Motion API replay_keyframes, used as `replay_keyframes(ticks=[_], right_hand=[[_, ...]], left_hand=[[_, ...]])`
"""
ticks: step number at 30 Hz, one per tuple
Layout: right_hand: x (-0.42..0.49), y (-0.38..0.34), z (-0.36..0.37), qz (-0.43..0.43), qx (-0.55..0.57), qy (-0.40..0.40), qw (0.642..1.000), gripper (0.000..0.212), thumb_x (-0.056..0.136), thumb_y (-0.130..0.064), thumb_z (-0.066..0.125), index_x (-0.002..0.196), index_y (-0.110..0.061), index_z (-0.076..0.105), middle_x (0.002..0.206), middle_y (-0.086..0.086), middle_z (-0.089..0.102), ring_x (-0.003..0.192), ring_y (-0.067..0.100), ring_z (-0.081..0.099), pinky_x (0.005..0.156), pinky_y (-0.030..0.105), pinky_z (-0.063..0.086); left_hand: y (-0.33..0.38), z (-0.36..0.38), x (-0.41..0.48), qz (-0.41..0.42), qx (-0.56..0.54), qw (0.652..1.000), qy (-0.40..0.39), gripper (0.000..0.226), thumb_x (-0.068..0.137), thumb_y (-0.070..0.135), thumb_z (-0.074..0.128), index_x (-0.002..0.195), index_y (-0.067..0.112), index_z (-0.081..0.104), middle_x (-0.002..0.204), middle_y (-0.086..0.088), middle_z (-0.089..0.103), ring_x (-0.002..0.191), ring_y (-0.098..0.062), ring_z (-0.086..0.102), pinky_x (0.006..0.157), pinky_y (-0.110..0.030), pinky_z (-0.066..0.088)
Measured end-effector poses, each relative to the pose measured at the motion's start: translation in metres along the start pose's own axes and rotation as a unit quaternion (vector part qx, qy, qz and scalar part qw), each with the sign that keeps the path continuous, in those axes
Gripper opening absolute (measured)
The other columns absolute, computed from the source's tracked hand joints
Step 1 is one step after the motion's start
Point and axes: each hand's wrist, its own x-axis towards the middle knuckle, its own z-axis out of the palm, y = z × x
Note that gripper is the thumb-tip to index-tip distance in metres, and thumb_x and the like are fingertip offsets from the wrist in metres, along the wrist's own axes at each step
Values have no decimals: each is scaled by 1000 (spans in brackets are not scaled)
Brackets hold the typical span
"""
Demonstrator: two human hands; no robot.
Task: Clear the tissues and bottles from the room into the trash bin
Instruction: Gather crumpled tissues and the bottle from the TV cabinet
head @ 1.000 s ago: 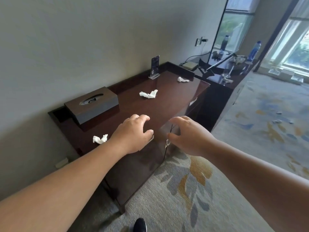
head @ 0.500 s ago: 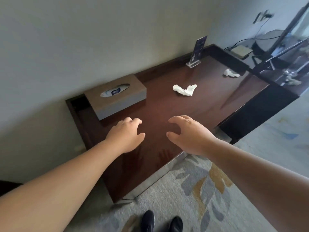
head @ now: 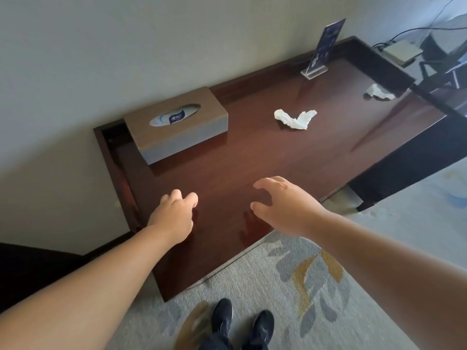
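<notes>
Two crumpled white tissues lie on the dark wooden desk point(head: 252, 157): one tissue point(head: 294, 119) in the middle and another tissue point(head: 379, 91) at the far right edge. My left hand point(head: 174, 213) hovers over the desk's near left part, seen from the back, with its fingers loosely curled down. Nothing shows in it, and its palm side is hidden. To its right, my right hand point(head: 283, 205) hovers over the near edge with fingers spread, holding nothing. No bottle or trash bin is in view.
A brown tissue box point(head: 177, 125) stands at the desk's back left against the wall. An acrylic card stand point(head: 322, 51) is at the back right. Beyond it are a darker table with cables and a small box point(head: 401, 51). My shoes point(head: 242, 322) stand on patterned carpet.
The view has swung left and down over the desk, and I stand closer. Both hands keep their pose. The small tissue seen earlier at the desk's left front no longer shows.
</notes>
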Motion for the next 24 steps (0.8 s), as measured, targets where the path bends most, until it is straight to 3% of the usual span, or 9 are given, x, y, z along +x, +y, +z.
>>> replay_keyframes(ticks=[3, 8, 14, 19, 24], right_hand=[[1, 1, -2, 2, 3, 1, 1000, 52, 92, -48, 49, 140, -31, 41, 144, -11, 40, 115, 13, 53, 88, 28, 46], [-6, 1, -14, 8, 4, 21, 1000, 51, 92, -48, 49, 140, -32, 41, 143, -12, 40, 114, 12, 53, 88, 28, 47], [-19, 8, -54, 31, -2, 76, 997, 51, 93, -48, 48, 140, -32, 41, 144, -13, 39, 118, 13, 51, 92, 28, 44], [-28, 29, -85, 56, 2, 113, 992, 50, 93, -48, 48, 140, -32, 41, 145, -13, 38, 120, 13, 51, 92, 28, 43], [-20, 65, -114, 63, 8, 131, 989, 50, 93, -48, 48, 140, -33, 42, 144, -12, 39, 120, 13, 51, 92, 27, 43]], left_hand=[[3, 0, 3, 12, 2, 1000, -4, 10, 90, 5, 46, 91, 15, 47, 94, -3, 43, 88, -22, 47, 72, -32, 45], [21, -17, 15, 48, -65, 997, -16, 20, 87, 0, 39, 87, 15, 52, 94, -1, 54, 83, -21, 53, 70, -33, 46], [67, -66, 36, 111, -84, 990, 16, 27, 91, 2, 35, 96, 21, 54, 96, 3, 57, 81, -17, 53, 57, -26, 37], [112, -96, 54, 154, -92, 983, 40, 27, 87, 3, 36, 96, 20, 56, 104, 1, 53, 88, -19, 55, 78, -38, 50], [164, -105, 78, 163, -98, 981, 29, 36, 81, 6, 42, 113, 22, 48, 114, 4, 43, 106, -16, 46, 86, -32, 43]])
